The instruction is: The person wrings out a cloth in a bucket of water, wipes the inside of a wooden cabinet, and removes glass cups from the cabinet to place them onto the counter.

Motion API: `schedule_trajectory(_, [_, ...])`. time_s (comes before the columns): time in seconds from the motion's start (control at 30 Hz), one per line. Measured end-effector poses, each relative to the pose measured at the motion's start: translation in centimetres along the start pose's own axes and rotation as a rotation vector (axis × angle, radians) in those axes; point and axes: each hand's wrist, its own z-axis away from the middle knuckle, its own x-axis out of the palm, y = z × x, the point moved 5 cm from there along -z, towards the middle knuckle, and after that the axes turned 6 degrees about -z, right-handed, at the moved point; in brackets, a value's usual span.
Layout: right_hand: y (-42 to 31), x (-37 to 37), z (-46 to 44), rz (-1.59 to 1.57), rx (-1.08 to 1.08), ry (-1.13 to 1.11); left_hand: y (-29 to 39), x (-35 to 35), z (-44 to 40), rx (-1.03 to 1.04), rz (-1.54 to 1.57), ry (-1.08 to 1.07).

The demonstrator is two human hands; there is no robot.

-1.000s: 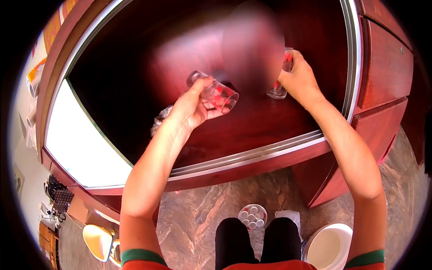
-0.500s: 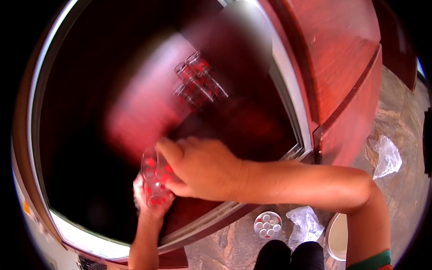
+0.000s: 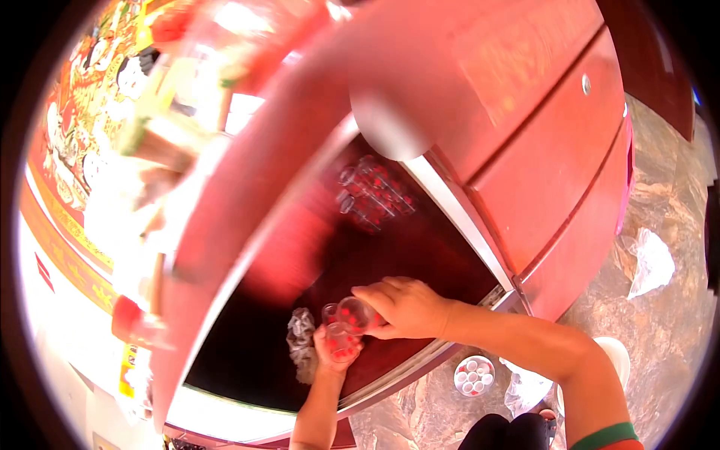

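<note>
A dark red cabinet (image 3: pixel 555 180) fills much of the view, its front open above a stone-patterned floor (image 3: pixel 420 405), with a bright, blurred background at upper left. Inside, a cluster of glasses (image 3: pixel 379 196) with red markings sits close together near the far right corner; that part looks settled, since no hand touches it. The glasses in hand are apart from that cluster, near the cabinet's front edge, so this handling appears unfinished; how many remain elsewhere cannot be told. The left hand (image 3: pixel 336 352) is turned palm up, fingers curled round a red-marked glass (image 3: pixel 341 343); another rim shows just beside it, perhaps of a separate glass. The right hand (image 3: pixel 409 309) has thumb and fingers spread partway about a second glass (image 3: pixel 355 315), seemingly gripping it, touching or nearly touching the first. Crumpled clear plastic (image 3: pixel 301 341) lies just beside the left hand. A second ago the hands were well apart, the right one deeper in the cabinet; now they meet at the glasses, and the view has swung to take in more of the surroundings.
</note>
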Motion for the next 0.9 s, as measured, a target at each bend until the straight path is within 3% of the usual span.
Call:
schedule_trajectory(0.13, [-4.6, -2.4, -1.6, 0.02, -0.009, -0.077, 1.5, 1.8, 1.9, -0.037, -0.117, 0.325])
schedule_trajectory(0.23, [-9.3, -5.0, -3.4, -0.049, 0.074, -0.206, 1.6, 4.2, 4.6, -0.252, -0.069, 0.121])
schedule_trajectory(0.37, [-14.4, -7.6, -4.4, -0.121, 0.356, -0.364, 0.0, 9.7, 10.7, -0.534, 0.096, 0.299])
schedule_trajectory(0.47, [-18.2, -8.5, -5.6, -0.173, 0.572, -0.484, -1.5, 12.6, 15.3, -0.688, 0.246, 0.108])
schedule_trajectory(0.5, [-19.6, -8.6, -6.0, -0.198, 0.629, -0.522, -1.5, 13.8, 17.2, -0.722, 0.228, 0.156])
schedule_trajectory(0.57, [-22.4, -8.6, -8.2, -0.292, 0.605, -0.513, -0.1, 16.2, 20.5, -0.795, 0.19, 0.251])
schedule_trajectory(0.67, [-25.3, -8.2, -11.8, -0.407, 0.632, -0.578, 2.7, 18.9, 25.4, -0.769, 0.166, 0.282])
schedule_trajectory(0.77, [-26.1, -7.9, -14.5, -0.456, 0.646, -0.49, 7.4, 20.6, 29.1, -0.713, 0.019, 0.365])
schedule_trajectory(0.9, [-27.4, -6.4, -20.6, -0.503, 0.499, -0.515, 14.7, 22.2, 32.4, -0.593, -0.012, 0.306])
